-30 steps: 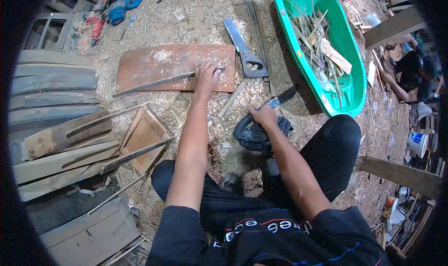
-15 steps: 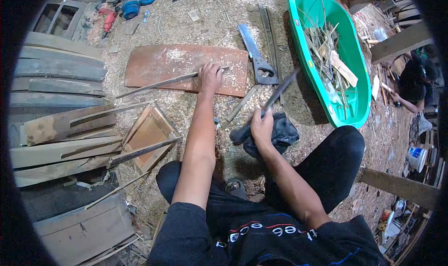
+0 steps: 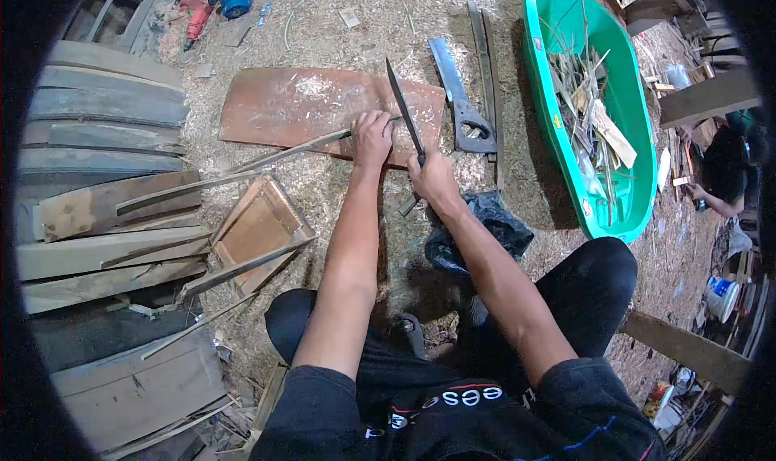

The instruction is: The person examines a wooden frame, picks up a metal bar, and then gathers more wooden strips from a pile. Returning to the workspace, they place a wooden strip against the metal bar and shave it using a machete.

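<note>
Left hand (image 3: 372, 136) 1 strip (image 3: 283, 152) | right hand (image 3: 430, 176) 1 knife (image 3: 402, 101) | 1 board (image 3: 283, 105)

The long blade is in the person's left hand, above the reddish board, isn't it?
No: the head view shows the long blade in the right hand, above the reddish board. The left hand holds a thin strip on that board.

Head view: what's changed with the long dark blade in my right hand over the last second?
The right hand has swung the long dark metal blade from pointing right, near the black bag, up and leftward; it now stands over the reddish-brown board beside the left hand. The left hand kept its grip on the thin grey wooden strip; the grey handsaw and green plastic tub stayed put.
</note>
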A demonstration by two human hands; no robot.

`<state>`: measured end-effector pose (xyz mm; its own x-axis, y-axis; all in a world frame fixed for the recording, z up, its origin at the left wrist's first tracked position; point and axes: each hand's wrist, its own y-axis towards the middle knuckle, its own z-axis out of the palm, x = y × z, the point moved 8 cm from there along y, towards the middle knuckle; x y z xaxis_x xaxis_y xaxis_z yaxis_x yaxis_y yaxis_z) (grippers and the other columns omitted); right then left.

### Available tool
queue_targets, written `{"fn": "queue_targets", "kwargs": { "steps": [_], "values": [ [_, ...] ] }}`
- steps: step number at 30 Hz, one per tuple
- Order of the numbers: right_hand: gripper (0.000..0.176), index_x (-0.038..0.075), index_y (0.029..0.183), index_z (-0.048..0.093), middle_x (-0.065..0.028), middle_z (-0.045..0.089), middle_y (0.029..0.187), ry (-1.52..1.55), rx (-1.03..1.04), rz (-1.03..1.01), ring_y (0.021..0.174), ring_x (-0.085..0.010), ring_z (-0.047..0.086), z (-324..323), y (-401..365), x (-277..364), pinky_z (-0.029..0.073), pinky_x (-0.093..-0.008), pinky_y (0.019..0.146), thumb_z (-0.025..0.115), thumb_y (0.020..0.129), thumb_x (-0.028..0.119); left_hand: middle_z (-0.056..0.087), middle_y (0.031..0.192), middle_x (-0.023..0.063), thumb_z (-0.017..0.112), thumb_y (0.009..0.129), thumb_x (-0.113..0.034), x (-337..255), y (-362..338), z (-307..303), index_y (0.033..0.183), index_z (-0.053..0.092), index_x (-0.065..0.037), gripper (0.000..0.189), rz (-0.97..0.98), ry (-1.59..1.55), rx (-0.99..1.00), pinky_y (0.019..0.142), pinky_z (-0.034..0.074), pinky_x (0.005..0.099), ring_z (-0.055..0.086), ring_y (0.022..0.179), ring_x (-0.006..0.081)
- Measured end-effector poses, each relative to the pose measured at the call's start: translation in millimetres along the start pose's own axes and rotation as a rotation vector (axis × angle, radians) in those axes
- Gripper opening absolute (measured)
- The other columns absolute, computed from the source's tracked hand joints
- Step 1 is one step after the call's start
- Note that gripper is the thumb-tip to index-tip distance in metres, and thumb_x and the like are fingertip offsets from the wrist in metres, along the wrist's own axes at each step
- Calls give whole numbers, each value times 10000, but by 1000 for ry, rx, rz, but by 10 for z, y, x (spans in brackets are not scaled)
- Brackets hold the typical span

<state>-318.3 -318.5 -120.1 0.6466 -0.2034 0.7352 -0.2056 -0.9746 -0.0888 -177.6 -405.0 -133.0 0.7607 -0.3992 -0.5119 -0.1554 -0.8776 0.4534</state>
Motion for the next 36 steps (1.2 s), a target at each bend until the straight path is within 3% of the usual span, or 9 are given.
{"fn": "queue_targets", "kwargs": {
  "steps": [11,14,17,21,24,27,31,36],
  "values": [
    [400,-32,1142,549,-349,623,809,-37,12,-18,803,-522,619,46,100,-64,506,-572,712,616,878,261,665,987,74,705,814,-172,19,-33,23,973,700,-72,188,13,22,-35,849,437,433,590,960,297],
    [321,-61,1041,574,-343,616,770,6,-43,-40,766,-514,619,-79,76,90,500,-561,695,597,888,220,662,984,75,695,825,-181,18,-32,17,970,698,-80,177,20,36,-37,846,437,433,588,956,297],
    [362,-21,1109,564,-315,637,804,-34,5,-24,789,-509,624,37,106,-43,507,-563,737,604,879,256,660,979,76,689,833,-194,30,-34,46,964,700,-86,170,-2,34,0,845,439,429,588,952,293],
    [308,-57,958,594,-315,634,799,-52,17,-85,788,-489,631,31,124,-80,506,-549,729,603,870,238,657,966,76,686,842,-213,-15,-28,1,964,701,-85,178,22,4,-37,846,441,433,581,950,301],
    [312,-66,942,590,-315,633,789,37,-55,-62,787,-486,633,-45,150,-10,507,-546,726,611,864,235,656,963,77,689,838,-210,-21,-38,-13,963,699,-82,180,21,41,-39,843,442,437,580,948,300],
    [307,-54,1018,578,-336,611,751,54,-63,-138,739,-514,615,-25,168,22,495,-560,694,610,871,214,656,965,74,695,829,-208,-4,-45,12,966,704,-81,187,3,95,4,843,441,435,584,946,294],
    [332,-58,1036,559,-327,623,788,-117,39,-62,768,-501,620,55,133,-39,502,-568,697,598,883,234,657,961,92,693,827,-211,-7,-1,5,973,709,-73,201,31,25,-51,843,440,437,583,946,308],
    [313,-48,1044,576,-332,614,765,64,-44,-88,753,-502,621,-82,161,123,507,-562,703,597,882,219,656,964,95,683,837,-217,4,-57,5,954,692,-66,192,49,51,-89,847,436,446,582,943,320]
  ]
}}
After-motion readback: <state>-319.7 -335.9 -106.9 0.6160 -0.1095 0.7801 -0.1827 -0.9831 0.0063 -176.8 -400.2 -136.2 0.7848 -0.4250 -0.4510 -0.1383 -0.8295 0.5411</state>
